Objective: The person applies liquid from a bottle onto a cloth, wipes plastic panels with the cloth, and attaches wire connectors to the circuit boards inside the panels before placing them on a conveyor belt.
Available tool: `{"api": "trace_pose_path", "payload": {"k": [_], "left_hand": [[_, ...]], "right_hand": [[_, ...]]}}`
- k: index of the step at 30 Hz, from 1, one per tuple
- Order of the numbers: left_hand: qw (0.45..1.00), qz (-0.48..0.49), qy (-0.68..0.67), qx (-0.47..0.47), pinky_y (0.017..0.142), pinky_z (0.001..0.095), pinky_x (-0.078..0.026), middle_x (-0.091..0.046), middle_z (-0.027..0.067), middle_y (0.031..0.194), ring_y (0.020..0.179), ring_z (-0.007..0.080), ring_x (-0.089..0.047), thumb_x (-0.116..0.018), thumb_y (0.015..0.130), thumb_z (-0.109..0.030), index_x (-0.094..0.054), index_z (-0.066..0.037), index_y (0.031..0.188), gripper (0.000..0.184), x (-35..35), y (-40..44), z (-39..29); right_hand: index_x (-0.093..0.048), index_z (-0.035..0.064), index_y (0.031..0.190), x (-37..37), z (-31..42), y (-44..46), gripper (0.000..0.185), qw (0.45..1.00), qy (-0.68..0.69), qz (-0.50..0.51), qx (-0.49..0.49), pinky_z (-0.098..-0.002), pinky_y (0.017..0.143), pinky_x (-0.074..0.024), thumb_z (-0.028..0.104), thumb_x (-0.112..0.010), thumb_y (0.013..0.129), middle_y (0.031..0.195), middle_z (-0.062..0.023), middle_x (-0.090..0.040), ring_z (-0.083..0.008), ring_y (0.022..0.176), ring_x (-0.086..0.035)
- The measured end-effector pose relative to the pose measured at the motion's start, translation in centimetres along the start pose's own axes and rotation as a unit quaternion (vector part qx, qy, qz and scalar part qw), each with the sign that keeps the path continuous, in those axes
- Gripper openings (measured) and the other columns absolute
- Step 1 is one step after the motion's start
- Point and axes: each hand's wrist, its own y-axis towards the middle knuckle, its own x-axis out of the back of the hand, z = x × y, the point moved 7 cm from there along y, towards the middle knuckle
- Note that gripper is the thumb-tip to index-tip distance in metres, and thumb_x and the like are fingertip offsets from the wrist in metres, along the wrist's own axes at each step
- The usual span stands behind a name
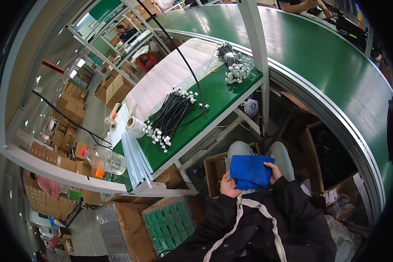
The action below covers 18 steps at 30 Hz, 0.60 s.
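A folded blue cloth (251, 171) is held over my lap, between both hands. My left hand (229, 185) grips its lower left edge, the fingers partly under the cloth. At the right edge, my right hand (274, 173) has its fingers closed on the cloth near the upper corner. Beyond my knees stands a green workbench (183, 139), bearing a pile of black cables with white connectors (172, 111), a second cable bundle (233, 65), a white roll (136, 126) and pale clear tubes (134, 161).
A green conveyor (310, 48) curves round the back and right, with metal frame posts (254, 39) beside it. A clear bottle (107, 160) lies at the bench's left end. Below stand a box of green parts (170, 225) and an open carton (212, 174). Other people are farther off.
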Motion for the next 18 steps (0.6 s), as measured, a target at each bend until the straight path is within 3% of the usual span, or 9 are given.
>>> {"api": "trace_pose_path", "payload": {"k": [2, 5, 11, 14, 18], "left_hand": [[1.0, 0.004, 0.017, 0.004, 0.102, 0.0478, -0.027, -0.046, 0.0119, 0.13, 0.121, 0.0309, -0.04, -0.041, 0.085, -0.042, -0.043, -0.009, 0.128, 0.054, -0.1, 0.0, 0.0], [1.0, -0.012, 0.013, 0.008, 0.102, 0.0476, -0.028, -0.046, 0.0118, 0.13, 0.121, 0.0306, -0.041, -0.041, 0.085, -0.042, -0.043, -0.009, 0.128, 0.054, -0.1, -0.1, 0.1], [0.999, 0.046, -0.001, 0.025, 0.1, 0.0466, -0.031, -0.05, 0.0106, 0.126, 0.117, 0.0302, -0.044, -0.047, 0.085, -0.039, -0.048, -0.009, 0.122, 0.048, -0.8, -0.1, 0.2], [1.0, -0.013, 0.0, 0.007, 0.102, 0.0473, -0.029, -0.047, 0.0119, 0.129, 0.12, 0.031, -0.042, -0.043, 0.084, -0.041, -0.045, -0.01, 0.127, 0.053, 0.5, 0.1, 0.0], [1.0, 0.008, -0.005, 0.008, 0.102, 0.0471, -0.028, -0.047, 0.012, 0.129, 0.12, 0.0308, -0.042, -0.043, 0.084, -0.041, -0.045, -0.01, 0.126, 0.053, 1.1, 0.4, -0.1]], "right_hand": [[-0.051, -0.0029, 0.114, -0.7, 0.2, -0.3, 0.042, 1.0, 0.005, 0.0, 0.001, -0.0396, 0.087, -0.0473, 0.025, -0.056, 0.082, 0.107, -0.0147, -0.06, -0.0261, 0.095, -0.06], [-0.052, -0.0029, 0.112, -0.2, 0.3, -0.4, 0.041, 1.0, 0.003, -0.008, 0.009, -0.0395, 0.087, -0.0475, 0.025, -0.057, 0.082, 0.106, -0.0144, -0.06, -0.0258, 0.094, -0.061], [-0.053, -0.0027, 0.111, -0.1, 0.1, -0.4, 0.04, 1.0, 0.011, -0.01, 0.005, -0.0393, 0.087, -0.0476, 0.024, -0.058, 0.081, 0.104, -0.0138, -0.061, -0.0255, 0.093, -0.061], [-0.053, -0.0026, 0.111, -0.1, 0.2, -0.1, 0.041, 1.0, 0.013, -0.008, 0.003, -0.0392, 0.087, -0.0475, 0.024, -0.058, 0.081, 0.104, -0.0137, -0.061, -0.0255, 0.093, -0.061], [-0.053, -0.0025, 0.112, -0.6, 0.3, -0.4, 0.042, 1.0, 0.006, -0.007, 0.007, -0.0392, 0.087, -0.0473, 0.025, -0.058, 0.081, 0.105, -0.0138, -0.061, -0.0257, 0.094, -0.06]]}}
